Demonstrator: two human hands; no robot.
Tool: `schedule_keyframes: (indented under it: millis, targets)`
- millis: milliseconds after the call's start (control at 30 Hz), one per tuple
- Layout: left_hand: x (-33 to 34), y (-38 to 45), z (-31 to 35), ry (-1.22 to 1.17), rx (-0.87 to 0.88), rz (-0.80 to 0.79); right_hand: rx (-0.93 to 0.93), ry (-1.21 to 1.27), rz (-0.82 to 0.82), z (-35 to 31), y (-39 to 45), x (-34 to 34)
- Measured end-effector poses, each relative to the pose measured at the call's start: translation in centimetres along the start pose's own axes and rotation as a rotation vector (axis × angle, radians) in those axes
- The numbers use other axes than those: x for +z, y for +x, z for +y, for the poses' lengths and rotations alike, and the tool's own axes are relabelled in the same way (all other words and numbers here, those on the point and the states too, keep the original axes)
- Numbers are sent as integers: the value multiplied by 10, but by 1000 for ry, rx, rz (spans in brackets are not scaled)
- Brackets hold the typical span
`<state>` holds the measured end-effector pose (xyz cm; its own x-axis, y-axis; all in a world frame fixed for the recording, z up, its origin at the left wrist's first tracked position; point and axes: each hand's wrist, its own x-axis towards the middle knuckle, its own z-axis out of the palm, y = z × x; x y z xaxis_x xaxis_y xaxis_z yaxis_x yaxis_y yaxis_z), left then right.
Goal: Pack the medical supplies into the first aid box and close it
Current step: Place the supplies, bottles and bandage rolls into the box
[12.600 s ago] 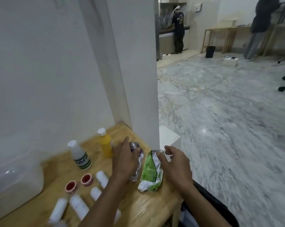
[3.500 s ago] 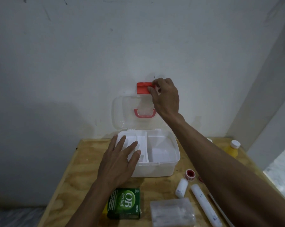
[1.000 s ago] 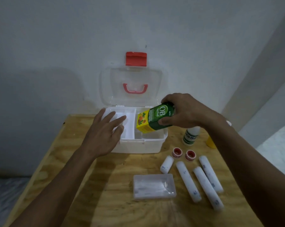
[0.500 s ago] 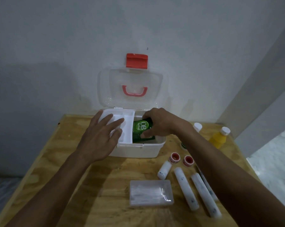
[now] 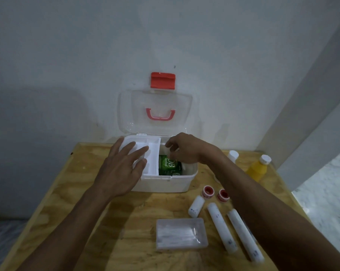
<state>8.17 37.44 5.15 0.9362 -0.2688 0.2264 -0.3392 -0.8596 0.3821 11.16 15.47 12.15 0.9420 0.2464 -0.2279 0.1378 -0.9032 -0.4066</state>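
Nearest on the plywood desk lies a clear plastic case of what look like cotton swabs, flat and ready to hand; just to its right three white wrapped rolls lie side by side, one short and two long, probably bandages laid out for packing; beyond them stand two small red-rimmed tape spools, close together.

Further in, the left hand rests flat on the white inner tray, its fingers straight and spread, grasping nothing; I judge it steadies the tray and the first aid box while the other hand works. The right hand hovers over the open right compartment with its fingers loosely curled and empty, just above the green herbal medicine carton, which lies inside that compartment with its label up; it seems to have been let go there.

To the right, near the wall, stand a white-capped bottle, mostly hidden by the right forearm, and a yellow bottle with a white cap, both unpacked.

Farthest, the clear lid stands upright against the wall, propped open for loading; its pink handle shows through, and its red latch sticks up at the top. The box itself is white, rounded and shallow.
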Motion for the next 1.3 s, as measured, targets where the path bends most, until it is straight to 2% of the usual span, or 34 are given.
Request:
schedule_keyframes:
  millis: [133,267,400,1100,1300]
  targets:
    - [1,1,-1,13,-9,-11,105,336,-3,-4,-2,10]
    - [2,1,-2,20,-5,-11,115,432,65,-4,-3,25]
    - [0,0,0,5,-5,-17,124,584,-18,-6,-5,30]
    - [1,2,0,24,-22,-33,35,637,-116,-9,-4,34]
    - [2,2,-2,31,-12,-26,59,641,-130,-10,-2,31]
